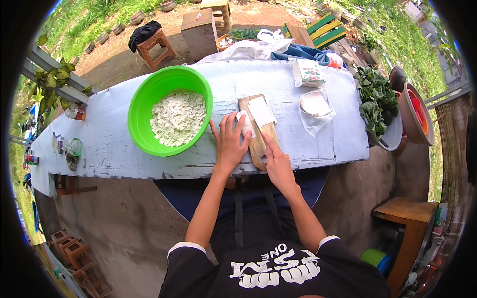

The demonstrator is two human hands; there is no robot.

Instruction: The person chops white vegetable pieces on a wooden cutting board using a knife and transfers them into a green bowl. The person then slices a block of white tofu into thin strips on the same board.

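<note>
A wooden cutting board lies on the table in front of me, its handle end toward me. Thin white sheets rest on its far half, and a narrower white strip sits at its left edge. My left hand has its fingers spread, fingertips against that strip. At the board's near right side, my right hand is closed with the index finger pointing forward; what it grips is hidden beneath the fingers. To the left stands a bright green basin with a heap of small white cut pieces.
Right of the board lie a wrapped white pack and an opened plastic bag with white sheets. Leafy greens and stacked basins stand off the right end. A glass jar is far left. Plastic bags lie beyond the table.
</note>
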